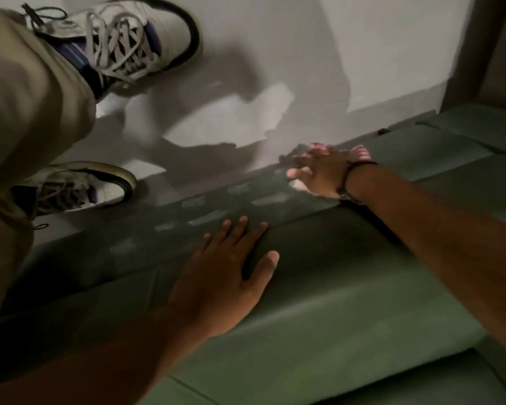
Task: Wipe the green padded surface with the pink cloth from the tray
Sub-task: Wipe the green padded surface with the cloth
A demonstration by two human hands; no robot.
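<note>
The green padded surface (348,287) fills the lower right, and its side face drops toward the floor. My left hand (225,276) lies flat on the top edge of the pad, fingers spread, holding nothing. My right hand (322,173) presses the pink cloth (360,152) against the pad's side edge near the floor. Only bits of the cloth show around the fingers and behind the wrist, and it looks pink with pale stripes. Pale wet-looking streaks (240,200) mark the pad's side to the left of that hand. No tray is in view.
My two white sneakers (135,39) and beige trouser legs (27,97) stand on the pale floor (275,68) at the upper left. A brown vertical post or panel (479,54) rises at the upper right. Seams divide the pad into sections.
</note>
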